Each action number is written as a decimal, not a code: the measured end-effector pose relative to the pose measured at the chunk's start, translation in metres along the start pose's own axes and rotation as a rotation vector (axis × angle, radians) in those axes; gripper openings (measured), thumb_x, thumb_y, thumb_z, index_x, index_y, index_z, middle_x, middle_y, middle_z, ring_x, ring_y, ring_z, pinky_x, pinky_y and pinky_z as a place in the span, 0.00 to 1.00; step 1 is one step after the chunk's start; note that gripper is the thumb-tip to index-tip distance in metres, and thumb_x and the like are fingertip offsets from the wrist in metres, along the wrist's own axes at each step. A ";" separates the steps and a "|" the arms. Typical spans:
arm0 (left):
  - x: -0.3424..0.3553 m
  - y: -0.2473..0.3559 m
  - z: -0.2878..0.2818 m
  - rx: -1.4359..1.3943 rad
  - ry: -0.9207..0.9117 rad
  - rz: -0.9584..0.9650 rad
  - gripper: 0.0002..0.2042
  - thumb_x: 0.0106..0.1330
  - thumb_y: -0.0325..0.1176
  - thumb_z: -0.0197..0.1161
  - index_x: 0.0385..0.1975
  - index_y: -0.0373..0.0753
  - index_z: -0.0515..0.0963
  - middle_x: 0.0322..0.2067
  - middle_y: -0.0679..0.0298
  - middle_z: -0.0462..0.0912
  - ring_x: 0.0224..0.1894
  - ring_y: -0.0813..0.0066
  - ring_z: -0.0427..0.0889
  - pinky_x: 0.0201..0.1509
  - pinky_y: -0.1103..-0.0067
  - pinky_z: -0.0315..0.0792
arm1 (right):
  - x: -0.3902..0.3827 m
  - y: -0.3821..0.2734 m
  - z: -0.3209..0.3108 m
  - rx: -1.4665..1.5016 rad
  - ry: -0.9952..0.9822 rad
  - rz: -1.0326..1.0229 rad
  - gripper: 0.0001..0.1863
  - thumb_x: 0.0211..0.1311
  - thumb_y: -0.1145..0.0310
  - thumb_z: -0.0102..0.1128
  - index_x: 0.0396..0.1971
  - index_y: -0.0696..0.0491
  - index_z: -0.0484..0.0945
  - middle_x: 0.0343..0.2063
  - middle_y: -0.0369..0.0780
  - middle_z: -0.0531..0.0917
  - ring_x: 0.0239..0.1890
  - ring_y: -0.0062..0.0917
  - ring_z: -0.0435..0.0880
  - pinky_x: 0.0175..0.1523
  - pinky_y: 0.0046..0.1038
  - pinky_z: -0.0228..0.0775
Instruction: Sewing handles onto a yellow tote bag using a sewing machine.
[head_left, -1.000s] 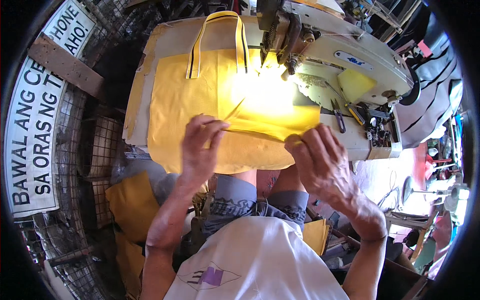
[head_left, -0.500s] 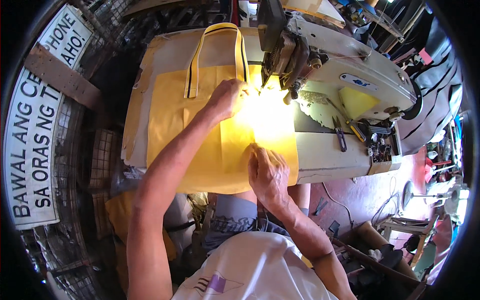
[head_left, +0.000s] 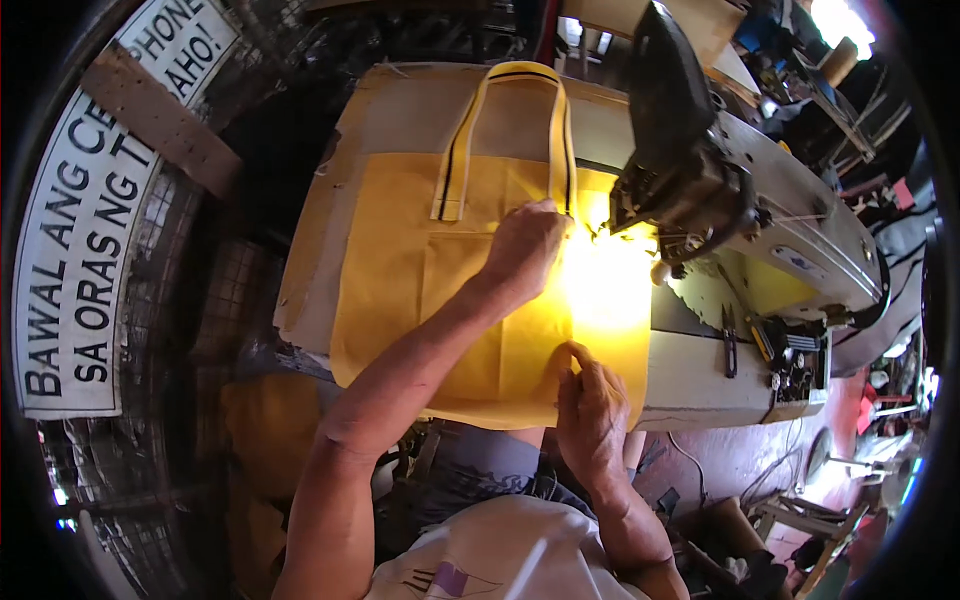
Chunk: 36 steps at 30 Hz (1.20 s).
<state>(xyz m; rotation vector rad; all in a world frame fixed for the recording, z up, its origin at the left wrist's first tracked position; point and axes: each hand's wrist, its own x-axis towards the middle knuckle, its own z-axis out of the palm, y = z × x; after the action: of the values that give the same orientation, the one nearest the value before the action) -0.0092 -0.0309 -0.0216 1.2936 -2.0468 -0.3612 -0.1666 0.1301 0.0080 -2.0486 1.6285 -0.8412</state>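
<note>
A yellow fabric bag panel (head_left: 390, 290) lies on the sewing machine table, with a looped yellow strap (head_left: 455, 165) bearing a black stripe across its far part. My left hand (head_left: 528, 250) is closed at the strap's right end, fingers curled beside the sewing area; its fingertips are partly hidden. Nearer to me, my right hand (head_left: 595, 405) rests at the panel's near right part, thumb and fingers apart, index fingertip touching the fabric. The sewing machine head (head_left: 690, 190) stands over the panel's right side. Strong lamp glare hides the needle area and the fabric under it.
Thread snips (head_left: 729, 340) and a screwdriver with a yellow and black handle (head_left: 757, 335) lie right of the panel. A box of small metal parts (head_left: 797, 375) sits at the table's right end. Wire mesh and a white sign (head_left: 80, 270) stand at the left.
The whole view has shifted, so table, machine and bag appear further right and lower. Both hands keep nearly the same places on the bag. More of the machine head's dark end shows.
</note>
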 end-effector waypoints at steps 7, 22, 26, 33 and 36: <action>0.000 -0.003 -0.002 0.016 -0.020 0.031 0.04 0.58 0.28 0.59 0.25 0.35 0.76 0.28 0.50 0.77 0.38 0.49 0.78 0.41 0.60 0.72 | 0.001 -0.008 -0.005 0.056 -0.110 0.118 0.16 0.67 0.72 0.56 0.53 0.59 0.76 0.23 0.42 0.81 0.31 0.37 0.79 0.43 0.38 0.69; 0.030 -0.012 -0.023 -0.093 -0.244 -0.018 0.05 0.52 0.23 0.57 0.20 0.30 0.69 0.22 0.45 0.74 0.28 0.49 0.78 0.34 0.63 0.70 | 0.002 -0.005 0.004 0.056 -0.049 0.039 0.17 0.63 0.73 0.59 0.52 0.56 0.77 0.22 0.42 0.80 0.30 0.38 0.79 0.42 0.37 0.67; 0.038 -0.006 -0.033 -0.133 -0.348 -0.121 0.05 0.51 0.23 0.57 0.19 0.29 0.69 0.22 0.45 0.73 0.27 0.51 0.78 0.33 0.66 0.70 | 0.003 -0.005 0.004 0.050 -0.060 0.039 0.17 0.63 0.73 0.59 0.52 0.57 0.77 0.22 0.42 0.79 0.29 0.37 0.79 0.41 0.37 0.66; 0.022 -0.012 -0.014 -0.062 -0.079 0.009 0.05 0.51 0.23 0.59 0.20 0.31 0.69 0.20 0.47 0.72 0.27 0.49 0.77 0.31 0.64 0.68 | 0.005 -0.007 0.002 0.065 -0.090 0.027 0.17 0.63 0.73 0.59 0.52 0.57 0.77 0.23 0.43 0.81 0.29 0.37 0.79 0.41 0.36 0.67; 0.012 -0.007 -0.007 -0.098 0.015 0.023 0.04 0.53 0.22 0.60 0.22 0.32 0.71 0.22 0.51 0.73 0.28 0.51 0.77 0.33 0.64 0.70 | 0.007 -0.006 0.000 0.034 -0.090 -0.001 0.18 0.63 0.73 0.59 0.53 0.58 0.77 0.22 0.43 0.81 0.29 0.37 0.79 0.41 0.36 0.67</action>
<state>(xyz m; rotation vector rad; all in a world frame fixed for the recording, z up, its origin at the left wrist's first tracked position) -0.0032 -0.0439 -0.0159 1.2098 -2.0041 -0.4344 -0.1612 0.1244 0.0128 -2.0342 1.5546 -0.7602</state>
